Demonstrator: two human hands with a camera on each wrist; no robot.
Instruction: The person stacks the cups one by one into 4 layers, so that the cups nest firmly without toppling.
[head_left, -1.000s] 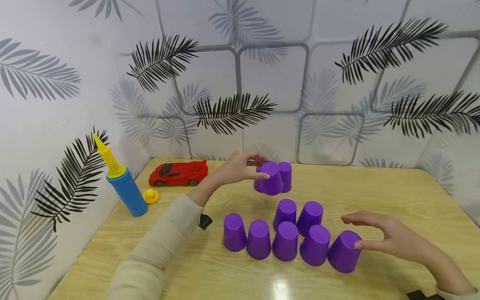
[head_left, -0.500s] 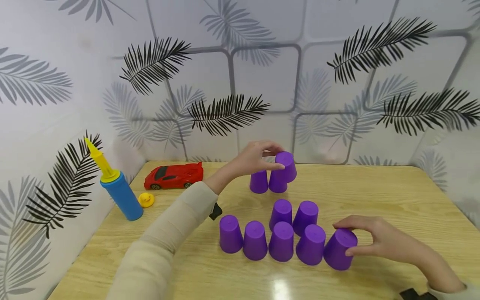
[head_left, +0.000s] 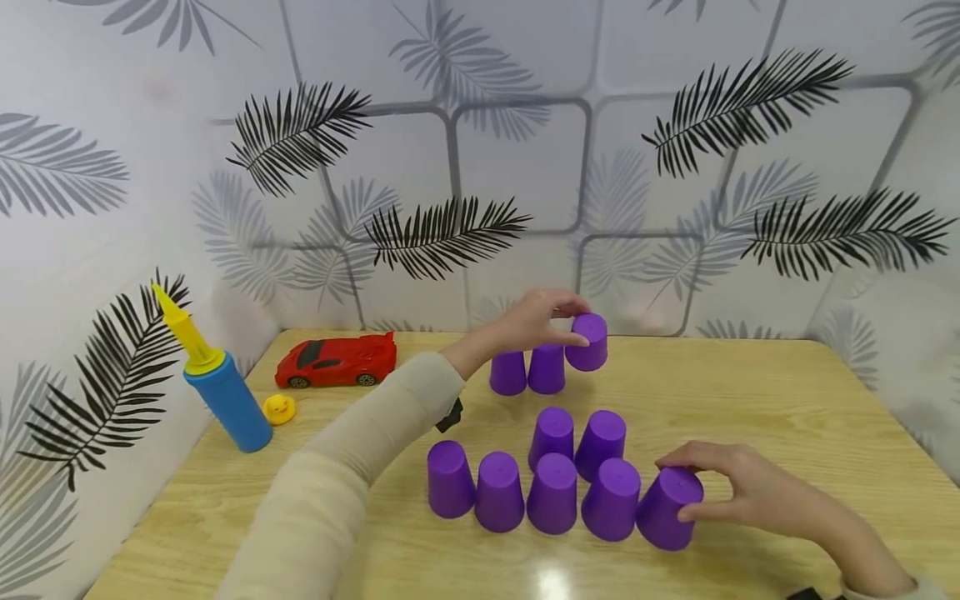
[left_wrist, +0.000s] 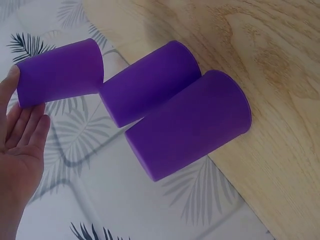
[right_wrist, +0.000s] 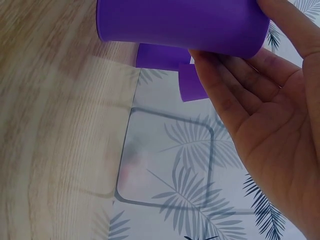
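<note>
At the back of the table, my left hand (head_left: 538,321) pinches an upside-down purple cup (head_left: 592,343) between thumb and fingers. In the left wrist view this held cup (left_wrist: 62,72) hangs raised beside two standing purple cups (left_wrist: 187,125). My right hand (head_left: 753,492) grips the rightmost purple cup (head_left: 663,512) of the front row, thumb on the near side and fingers behind. Whether its rim touches the table I cannot tell. Several more upside-down cups (head_left: 552,496) stand to its left in that row. Just behind them are two cups (head_left: 601,444) side by side.
On the left of the wooden table (head_left: 780,400) are a red toy car (head_left: 337,361), a small yellow rubber duck (head_left: 279,409) and a blue and yellow hand pump (head_left: 228,400) standing upright. A leaf-patterned wall (head_left: 525,167) closes off the back and left.
My left hand has carried its cup rightward, from in front of the two back cups to their right side. My right hand has closed its fingers round the rightmost front cup.
</note>
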